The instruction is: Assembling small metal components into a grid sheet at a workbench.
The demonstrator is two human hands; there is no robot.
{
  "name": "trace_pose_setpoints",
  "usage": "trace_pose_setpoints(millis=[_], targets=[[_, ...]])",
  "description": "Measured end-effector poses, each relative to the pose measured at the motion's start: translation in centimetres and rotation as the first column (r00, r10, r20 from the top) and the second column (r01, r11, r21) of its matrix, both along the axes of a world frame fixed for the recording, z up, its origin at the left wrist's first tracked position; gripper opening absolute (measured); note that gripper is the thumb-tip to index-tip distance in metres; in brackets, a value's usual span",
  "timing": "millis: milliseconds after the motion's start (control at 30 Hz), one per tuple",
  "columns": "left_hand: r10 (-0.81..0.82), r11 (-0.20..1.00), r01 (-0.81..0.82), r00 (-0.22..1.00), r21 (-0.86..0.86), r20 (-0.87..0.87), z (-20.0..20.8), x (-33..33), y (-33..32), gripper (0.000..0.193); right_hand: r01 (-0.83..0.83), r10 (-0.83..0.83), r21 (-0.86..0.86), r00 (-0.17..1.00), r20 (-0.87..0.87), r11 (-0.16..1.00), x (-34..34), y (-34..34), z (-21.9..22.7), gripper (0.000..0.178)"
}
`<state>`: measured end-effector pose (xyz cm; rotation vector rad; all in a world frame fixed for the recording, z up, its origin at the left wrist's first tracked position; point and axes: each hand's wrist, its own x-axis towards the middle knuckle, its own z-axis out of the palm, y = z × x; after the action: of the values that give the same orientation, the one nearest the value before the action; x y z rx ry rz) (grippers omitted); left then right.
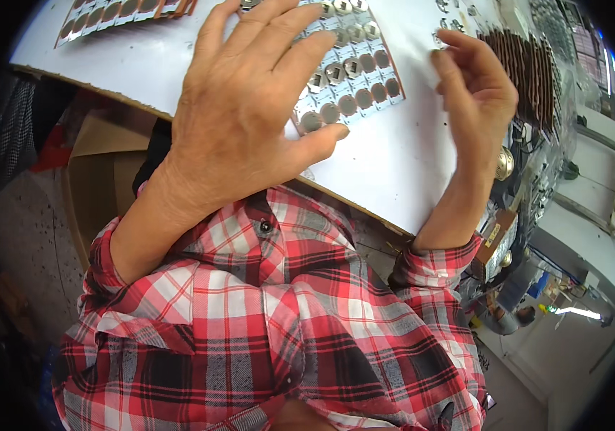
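My left hand (pixel 239 93) lies spread over a panel of small circuit boards (pixel 365 79), its fingers stretched out across the upper left part. Rows of round grey pads cover the panel, and shiny metal clips (pixel 334 73) sit on some of them. The hand hides the panel's left side. To the right of the panel, my right hand (pixel 476 90) is raised above the white table, thumb and index finger bent toward each other in a pinch. Small loose metal parts (pixel 447 8) lie just beyond its fingertips. What the pinch holds, if anything, is too small to make out.
More panels with round pads (pixel 110 13) lie at the far left of the white table (pixel 379 161). A tall stack of brown-edged panels (pixel 526 75) stands right of my right hand. A cardboard box (pixel 103 161) is below the table's left edge. Another person (pixel 505 320) is in the right background.
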<state>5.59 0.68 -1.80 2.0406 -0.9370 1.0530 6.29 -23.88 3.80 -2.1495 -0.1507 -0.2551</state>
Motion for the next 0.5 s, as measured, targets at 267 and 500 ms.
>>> trace_pose_setpoints(millis=[267,500], targets=[[-0.009,1.0,0.009,0.999,0.002,-0.036,0.2,-0.2,-0.2,0.069,0.09,-0.044,-0.504,0.994,0.102,0.859,1.2,-4.1,-0.6,0.016],[0.059,0.998,-0.055,0.994,0.039,-0.094,0.3,-0.3,0.2,0.069,0.038,-0.029,0.123,0.997,-0.076,0.992,0.4,-1.8,0.6,0.019]])
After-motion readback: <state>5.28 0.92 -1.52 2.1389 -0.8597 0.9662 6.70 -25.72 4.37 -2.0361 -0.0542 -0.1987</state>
